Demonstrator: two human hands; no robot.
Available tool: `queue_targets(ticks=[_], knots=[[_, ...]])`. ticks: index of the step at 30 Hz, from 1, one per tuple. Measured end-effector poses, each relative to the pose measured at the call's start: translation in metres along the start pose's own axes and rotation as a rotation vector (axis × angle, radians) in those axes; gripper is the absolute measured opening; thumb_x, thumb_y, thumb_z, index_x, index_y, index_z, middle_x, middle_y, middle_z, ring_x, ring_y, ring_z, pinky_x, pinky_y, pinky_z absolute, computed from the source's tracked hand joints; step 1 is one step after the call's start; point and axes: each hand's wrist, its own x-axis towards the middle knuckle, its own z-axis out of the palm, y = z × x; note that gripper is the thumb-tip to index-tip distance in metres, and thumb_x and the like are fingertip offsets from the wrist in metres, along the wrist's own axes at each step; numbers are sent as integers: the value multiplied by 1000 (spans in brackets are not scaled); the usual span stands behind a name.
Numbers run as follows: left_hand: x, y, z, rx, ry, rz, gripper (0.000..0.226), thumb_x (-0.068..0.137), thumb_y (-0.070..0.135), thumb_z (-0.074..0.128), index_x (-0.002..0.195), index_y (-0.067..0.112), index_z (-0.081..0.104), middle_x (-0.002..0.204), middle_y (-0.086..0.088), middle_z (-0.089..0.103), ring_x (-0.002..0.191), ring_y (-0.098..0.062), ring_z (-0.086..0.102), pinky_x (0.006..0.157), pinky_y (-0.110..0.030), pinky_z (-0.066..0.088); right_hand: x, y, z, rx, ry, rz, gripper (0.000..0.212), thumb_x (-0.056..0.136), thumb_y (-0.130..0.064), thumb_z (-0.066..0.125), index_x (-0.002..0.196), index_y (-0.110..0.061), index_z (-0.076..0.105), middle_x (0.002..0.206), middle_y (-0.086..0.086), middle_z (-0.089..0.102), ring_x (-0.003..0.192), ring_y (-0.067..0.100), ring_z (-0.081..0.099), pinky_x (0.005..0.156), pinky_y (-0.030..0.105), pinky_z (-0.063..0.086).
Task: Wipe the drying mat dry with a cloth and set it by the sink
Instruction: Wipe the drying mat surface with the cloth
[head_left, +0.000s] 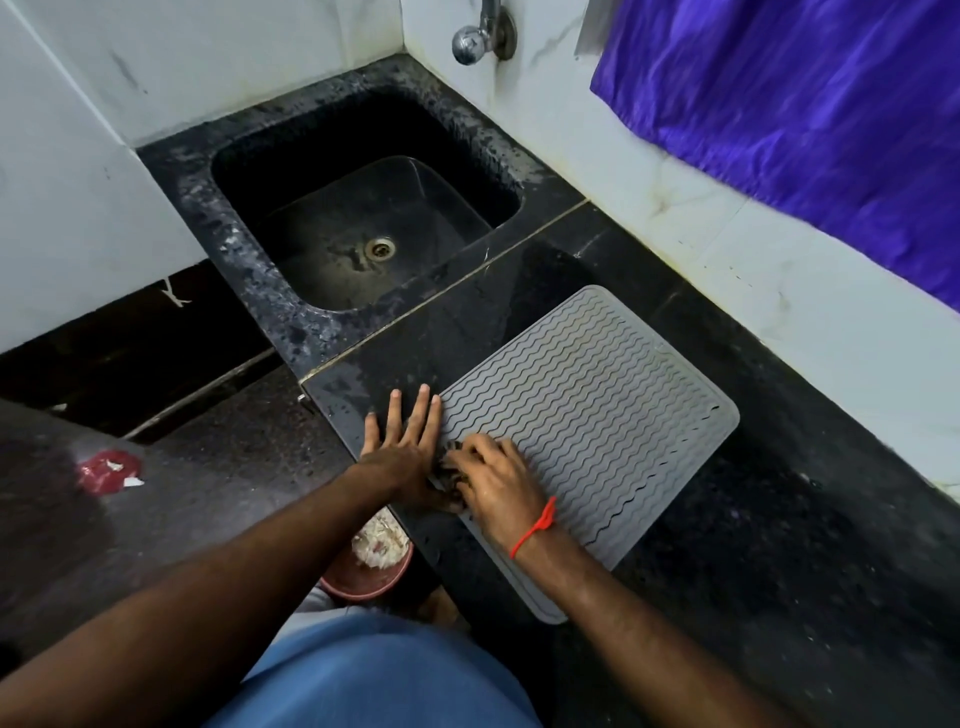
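A grey ribbed drying mat (592, 415) lies flat on the black counter (779, 493), to the right of the black sink (363, 218). My left hand (402, 452) rests flat, fingers spread, on the counter at the mat's left edge. My right hand (493, 483), with a red thread on the wrist, presses a small dark cloth (451, 470) onto the mat's near left part. Most of the cloth is hidden under the fingers.
A tap (480, 31) sticks out of the white wall above the sink. A purple curtain (805, 114) hangs at the right. Below the counter edge stands a red bowl (371, 566) with scraps, and a red lid (109, 470) lies on the dark floor.
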Motion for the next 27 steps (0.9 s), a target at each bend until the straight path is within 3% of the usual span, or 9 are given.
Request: queue_targets(ticks=[4, 7, 12, 19, 27], knots=[[-1, 3, -1, 20, -19, -23, 149, 65, 81, 67, 148, 11, -35, 153, -10, -45, 139, -41, -39, 116, -66, -8, 2, 4, 9, -140, 63, -75, 26, 74, -29, 70, 98, -21, 65, 106, 1, 56, 89, 25, 50, 81, 36, 49], [2, 7, -3, 35, -65, -61, 150, 65, 81, 68, 147, 11, -37, 151, -9, -48, 139, -40, -40, 115, -67, -10, 6, 11, 12, -196, 110, -137, 14, 81, -28, 59, 92, -19, 63, 101, 1, 57, 84, 26, 51, 73, 38, 50], [5, 14, -11, 85, -124, -127, 151, 66, 80, 68, 143, 10, -41, 149, -10, -50, 138, -41, -41, 113, -66, -15, 20, 47, -9, -186, 107, -80, 19, 83, -22, 63, 101, -18, 66, 109, 1, 57, 91, 25, 54, 80, 37, 51], [3, 14, -12, 86, -127, -121, 151, 66, 79, 69, 145, 10, -40, 152, -11, -47, 140, -41, -38, 114, -67, -15, 61, 147, -63, -202, 128, 216, 22, 88, -22, 60, 109, -20, 68, 116, -1, 55, 102, 23, 49, 91, 37, 44], [2, 13, -11, 61, -126, -121, 152, 65, 79, 70, 144, 12, -41, 150, -9, -48, 138, -41, -41, 113, -67, -17, 109, 232, -117, -193, 179, 513, 19, 86, -14, 65, 104, -13, 69, 111, 15, 53, 102, 38, 54, 88, 49, 52]])
